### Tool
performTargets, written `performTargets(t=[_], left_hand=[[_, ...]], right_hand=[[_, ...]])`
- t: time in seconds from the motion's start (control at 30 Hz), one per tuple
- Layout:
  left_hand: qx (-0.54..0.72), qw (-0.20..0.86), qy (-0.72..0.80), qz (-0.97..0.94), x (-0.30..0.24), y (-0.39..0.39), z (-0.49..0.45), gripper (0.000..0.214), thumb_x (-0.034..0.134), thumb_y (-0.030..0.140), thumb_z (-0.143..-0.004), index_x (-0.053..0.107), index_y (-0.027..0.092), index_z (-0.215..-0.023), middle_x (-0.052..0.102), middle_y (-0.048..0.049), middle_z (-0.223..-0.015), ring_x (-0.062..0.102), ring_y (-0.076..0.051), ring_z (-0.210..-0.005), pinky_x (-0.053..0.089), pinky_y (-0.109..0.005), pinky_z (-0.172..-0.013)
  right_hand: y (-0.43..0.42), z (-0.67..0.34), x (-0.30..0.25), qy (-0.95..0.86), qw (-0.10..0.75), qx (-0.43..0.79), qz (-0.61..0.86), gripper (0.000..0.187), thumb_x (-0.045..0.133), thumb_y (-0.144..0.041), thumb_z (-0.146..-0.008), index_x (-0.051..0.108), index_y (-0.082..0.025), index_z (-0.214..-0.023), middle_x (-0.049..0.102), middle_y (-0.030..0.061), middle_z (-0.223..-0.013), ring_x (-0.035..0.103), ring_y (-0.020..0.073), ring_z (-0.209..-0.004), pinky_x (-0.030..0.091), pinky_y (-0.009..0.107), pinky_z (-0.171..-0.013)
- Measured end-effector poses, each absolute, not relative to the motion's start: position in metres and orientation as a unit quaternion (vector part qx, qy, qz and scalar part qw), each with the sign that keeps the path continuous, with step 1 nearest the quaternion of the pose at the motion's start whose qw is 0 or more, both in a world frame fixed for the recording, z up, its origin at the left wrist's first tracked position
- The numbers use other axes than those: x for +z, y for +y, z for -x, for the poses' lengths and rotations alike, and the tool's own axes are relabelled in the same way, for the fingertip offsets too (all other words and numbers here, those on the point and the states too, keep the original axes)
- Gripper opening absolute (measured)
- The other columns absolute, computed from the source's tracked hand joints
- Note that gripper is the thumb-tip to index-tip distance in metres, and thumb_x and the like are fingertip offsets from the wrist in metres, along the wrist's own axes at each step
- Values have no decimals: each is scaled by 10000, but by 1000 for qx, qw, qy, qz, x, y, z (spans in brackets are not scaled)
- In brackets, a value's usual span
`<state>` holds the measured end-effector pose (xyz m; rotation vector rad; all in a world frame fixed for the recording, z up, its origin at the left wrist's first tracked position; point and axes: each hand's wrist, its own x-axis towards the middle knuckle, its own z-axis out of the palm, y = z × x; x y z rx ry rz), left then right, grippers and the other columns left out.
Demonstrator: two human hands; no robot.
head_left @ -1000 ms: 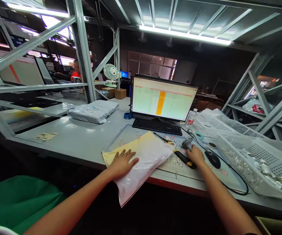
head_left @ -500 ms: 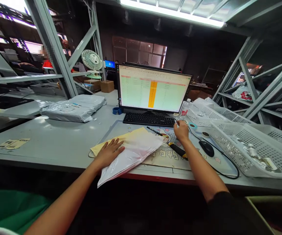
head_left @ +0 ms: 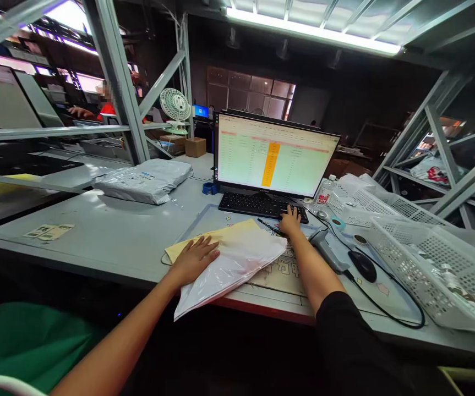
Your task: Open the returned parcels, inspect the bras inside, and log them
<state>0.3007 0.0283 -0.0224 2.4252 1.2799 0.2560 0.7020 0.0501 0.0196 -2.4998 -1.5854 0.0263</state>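
Note:
My left hand (head_left: 194,260) lies flat, fingers spread, on a clear plastic bag holding a yellow garment (head_left: 229,258) at the desk's front edge. My right hand (head_left: 290,221) rests with fingers on the right end of the black keyboard (head_left: 260,205), holding nothing. A lit monitor (head_left: 274,157) showing a spreadsheet stands behind the keyboard. A grey barcode scanner (head_left: 323,245) lies on the printed desk mat (head_left: 278,269) just right of my forearm, and a black pen (head_left: 267,225) lies near my right hand.
A black mouse (head_left: 363,265) with its cable lies right of the scanner. White perforated baskets (head_left: 427,258) fill the right side. Grey mailer bags (head_left: 146,180) sit at the left back, by a metal rack post (head_left: 117,82). A small fan (head_left: 175,105) and a person in red (head_left: 105,107) are beyond.
My right hand left the scanner, reached back toward the baskets, then moved left onto the keyboard. The scanner now lies free on the mat. My left hand stayed on the bag.

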Motion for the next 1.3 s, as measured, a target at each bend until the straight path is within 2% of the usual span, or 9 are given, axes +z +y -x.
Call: performTargets(t=[0.17,0.33,0.5,0.7,0.8,0.93,1.07,1.17,1.3], left_hand=[[95,195,457,-863,-19,25,-300,738,278,669,-1090,480,252,-1665,245,-69,-1793,131,-254,-1706,69,-498,-1382],[99,199,455,-863,-20,24,-300,738,274,674,-1088,482,263,-1664,262,-57,-1789,132,-261,-1706,69,-505,-1382],[102,193,453,-864,-21,25,-300,733,278,666,-1087,507,257,-1650,275,-64,-1787,158,-266,-1702,80,-511,-1381],[104,199,452,-863,-23,27,-300,749,266,685,-1082,517,260,-1645,275,-63,-1787,158,-272,-1702,85,-518,-1381],[110,196,447,-866,-25,28,-298,756,260,693,-1078,525,260,-1639,295,-71,-1783,183,-266,-1698,88,-517,-1381],[127,200,440,-866,-26,27,-296,773,249,715,-1068,596,253,-1582,341,-85,-1765,220,-269,-1689,123,-515,-1378],[157,201,438,-862,-27,29,-297,735,306,699,-1050,659,250,-1513,442,-92,-1716,301,-277,-1664,179,-527,-1370],[193,195,441,-855,-27,34,-299,718,337,659,-1028,720,203,-1430,572,-119,-1620,415,-296,-1609,257,-517,-1352],[242,173,428,-854,-25,30,-296,644,405,595,-987,798,156,-1246,734,-131,-1423,650,-298,-1396,462,-424,-1236]], right_hand=[[63,-699,35,-519,104,-10,848,488,550,-224,-1026,650,-199,-1503,165,120,-1833,107,385,-1690,196,608,-1340],[65,-693,48,-529,128,-22,839,560,642,-425,-1062,533,-237,-1578,362,125,-1747,351,372,-1595,346,642,-1274],[54,-694,33,-494,120,-5,861,616,686,-423,-1043,496,-239,-1599,378,139,-1726,385,390,-1567,362,665,-1259],[47,-689,14,-476,88,30,874,736,676,-405,-1033,370,-242,-1682,153,140,-1824,162,417,-1665,246,674,-1312],[48,-682,27,-488,73,42,869,694,683,-381,-1017,438,-210,-1644,75,138,-1841,56,422,-1686,173,675,-1334],[46,-661,65,-540,59,62,837,568,588,-477,-1073,569,-134,-1526,359,216,-1743,330,398,-1616,292,628,-1304],[33,-619,93,-641,12,155,752,726,388,-725,-1084,766,-119,-1219,802,215,-1153,772,295,-1034,610,399,-941],[19,-579,95,-692,-29,179,698,747,607,-821,-944,804,-115,-1086,823,194,-1010,783,301,-908,628,391,-862],[-6,-535,82,-729,-36,129,671,780,869,-695,-796,745,-115,-1304,689,238,-1448,648,434,-1334,542,526,-1113]])
